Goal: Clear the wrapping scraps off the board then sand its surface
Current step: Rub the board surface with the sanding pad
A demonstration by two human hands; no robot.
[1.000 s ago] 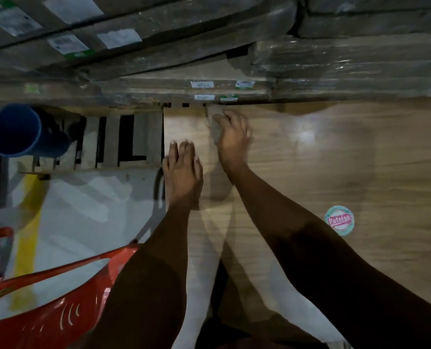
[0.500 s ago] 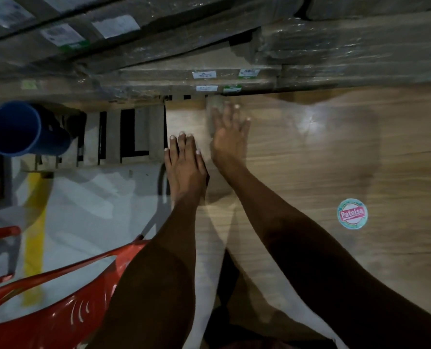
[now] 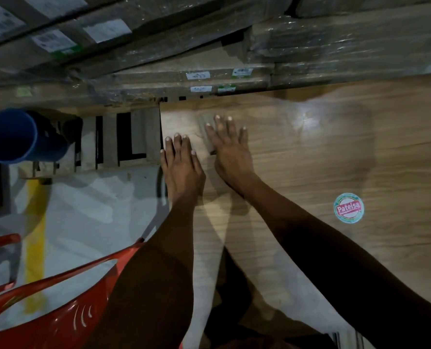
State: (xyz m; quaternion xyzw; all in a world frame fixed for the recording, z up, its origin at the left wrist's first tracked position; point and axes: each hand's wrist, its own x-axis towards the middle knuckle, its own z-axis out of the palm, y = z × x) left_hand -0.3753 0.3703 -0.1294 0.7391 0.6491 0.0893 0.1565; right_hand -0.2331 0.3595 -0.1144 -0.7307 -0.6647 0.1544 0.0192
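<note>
Head view: my left hand (image 3: 181,159) braces flat on the board (image 3: 310,172); my right hand (image 3: 228,147), fingers straight, presses what appears to be sandpaper (image 3: 205,132). Sanding under way; no scraps visible.

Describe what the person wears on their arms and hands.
Nothing shows on either one. The left hand and right hand are bare, with no gloves, rings or watch visible. Both forearms are uncovered as far as the frame shows, with no sleeves in view. Fingernails are short.

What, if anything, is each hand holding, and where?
Neither grips anything. The left hand lies flat on the board; the right hand presses a sanding pad under straight fingers.
</note>
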